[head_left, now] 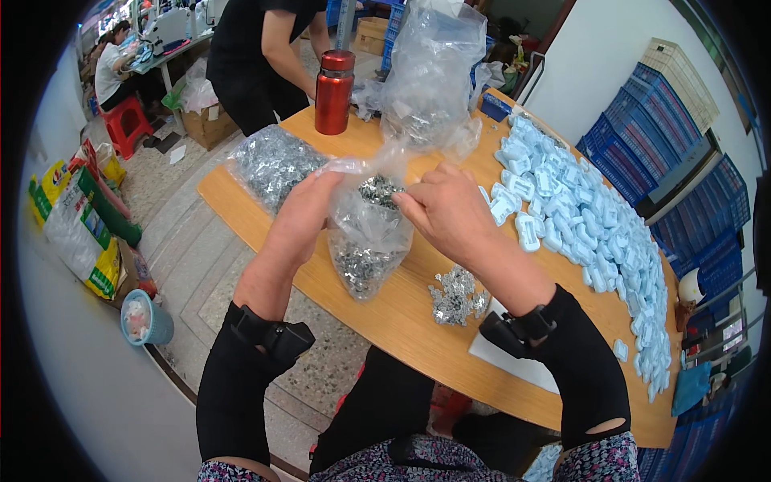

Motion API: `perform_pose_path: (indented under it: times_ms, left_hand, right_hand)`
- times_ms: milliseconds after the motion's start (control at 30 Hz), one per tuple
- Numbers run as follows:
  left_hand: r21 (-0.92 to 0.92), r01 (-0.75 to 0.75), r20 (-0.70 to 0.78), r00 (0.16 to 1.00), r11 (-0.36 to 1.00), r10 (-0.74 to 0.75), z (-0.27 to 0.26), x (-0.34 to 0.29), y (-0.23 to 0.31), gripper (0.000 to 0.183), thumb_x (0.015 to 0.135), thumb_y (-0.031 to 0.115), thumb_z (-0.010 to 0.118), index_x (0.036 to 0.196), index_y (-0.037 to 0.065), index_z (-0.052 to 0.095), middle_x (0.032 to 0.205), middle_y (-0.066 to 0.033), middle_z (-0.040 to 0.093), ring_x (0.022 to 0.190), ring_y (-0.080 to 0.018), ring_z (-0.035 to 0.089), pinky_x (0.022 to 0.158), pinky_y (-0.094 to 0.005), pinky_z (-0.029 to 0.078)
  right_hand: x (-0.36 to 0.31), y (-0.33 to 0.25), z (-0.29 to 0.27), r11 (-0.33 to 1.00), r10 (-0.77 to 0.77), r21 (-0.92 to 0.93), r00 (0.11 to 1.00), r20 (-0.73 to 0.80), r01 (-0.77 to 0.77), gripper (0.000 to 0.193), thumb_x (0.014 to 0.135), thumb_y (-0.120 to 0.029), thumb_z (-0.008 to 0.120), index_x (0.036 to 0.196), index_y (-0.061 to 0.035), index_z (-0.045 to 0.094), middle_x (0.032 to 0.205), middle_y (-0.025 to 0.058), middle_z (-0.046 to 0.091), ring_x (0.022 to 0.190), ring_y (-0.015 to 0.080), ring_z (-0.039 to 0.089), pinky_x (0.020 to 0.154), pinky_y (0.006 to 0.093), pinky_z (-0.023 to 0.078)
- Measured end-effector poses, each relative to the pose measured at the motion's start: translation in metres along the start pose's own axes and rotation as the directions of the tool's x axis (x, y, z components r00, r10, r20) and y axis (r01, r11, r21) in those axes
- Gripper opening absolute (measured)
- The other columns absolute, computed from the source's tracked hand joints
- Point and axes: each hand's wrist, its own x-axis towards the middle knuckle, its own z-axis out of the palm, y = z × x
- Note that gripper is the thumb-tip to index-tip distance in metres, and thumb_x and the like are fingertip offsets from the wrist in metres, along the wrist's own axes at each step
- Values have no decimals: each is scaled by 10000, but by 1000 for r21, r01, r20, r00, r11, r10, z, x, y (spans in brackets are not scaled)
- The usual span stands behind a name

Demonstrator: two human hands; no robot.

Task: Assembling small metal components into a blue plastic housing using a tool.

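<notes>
1. A worker's two bare hands meet over a wooden table [418,345], a clear plastic bag [371,245] of small metal parts between them. The bag is above the tabletop near its front edge; whether its base rests there cannot be told.

2. The left hand [309,201] is clamped on the left side of the bag's mouth, thumb and fingers gathering the film.

3. The right hand [450,205] has its fingers curled together at the right side of the mouth, apparently pinching the film, though some fingertips are hidden.

4. The film looks thin, soft and slippery, likely to stretch or tear if tugged at one spot. The metal parts look hard and probably make the lower bag heavy and saggy.

5. The best hold would be a bunched fistful of film at the neck, with a palm under the bulge to take the weight.

6. Nearby, a flat bag of metal parts [277,167] lies beyond the left hand, a loose metal pile [456,299] sits below the right, and pale blue plastic pieces [590,213] spread across the table's right side.
</notes>
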Motion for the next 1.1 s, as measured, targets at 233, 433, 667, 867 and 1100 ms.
perform_pose_path:
  times_ms: [233, 433, 667, 867, 1100]
  left_hand:
    - [-44, -22, 100, 995, 999, 26, -19, 1, -25, 623, 927, 107, 551, 1512, 1, 364, 1348, -111, 570, 1185, -169, 558, 998, -317, 446]
    - [-79, 40, 166, 986, 996, -26, -38, 0, -44, 662, 923, 103, 551, 1529, -12, 310, 1472, -140, 470, 1286, -194, 505, 1061, -314, 412]
    - [-59, -8, 154, 988, 998, 17, -47, -2, -54, 596, 986, 116, 550, 1522, -10, 321, 1419, -135, 526, 1255, -173, 531, 1060, -308, 423]
    - [-58, -68, 31, 997, 996, 70, -36, -14, -54, 584, 964, 65, 604, 1491, -3, 363, 1383, -121, 554, 1222, -163, 556, 1024, -297, 452]
    - [208, -392, 130, 919, 896, 372, -36, -13, -52, 437, 941, 25, 617, 1367, 63, 529, 1383, -108, 532, 1242, -163, 534, 1035, -304, 442]
  right_hand:
    - [21, -15, 18, 974, -223, -31, 974, -34, 222, 344, 764, -217, 753, 1050, -47, 665, 939, 136, 664, 991, 331, 613, 882, 441, 489]
    - [33, -5, 26, 992, -108, 87, 983, 150, 96, 432, 706, -213, 797, 1066, -24, 651, 1023, 175, 677, 1020, 370, 605, 903, 444, 491]
    - [37, 0, 32, 966, -61, 259, 977, 207, 5, 454, 787, -213, 770, 1193, -48, 654, 1101, 169, 682, 1057, 353, 629, 882, 440, 504]
    - [34, -6, 45, 983, -123, 153, 984, 128, 103, 320, 830, -203, 726, 1123, -77, 699, 1011, 159, 706, 965, 356, 664, 845, 446, 524]
    - [45, -3, 54, 944, 73, 304, 981, 179, -126, 204, 833, -181, 716, 1010, -80, 730, 920, 124, 726, 857, 287, 694, 764, 372, 534]
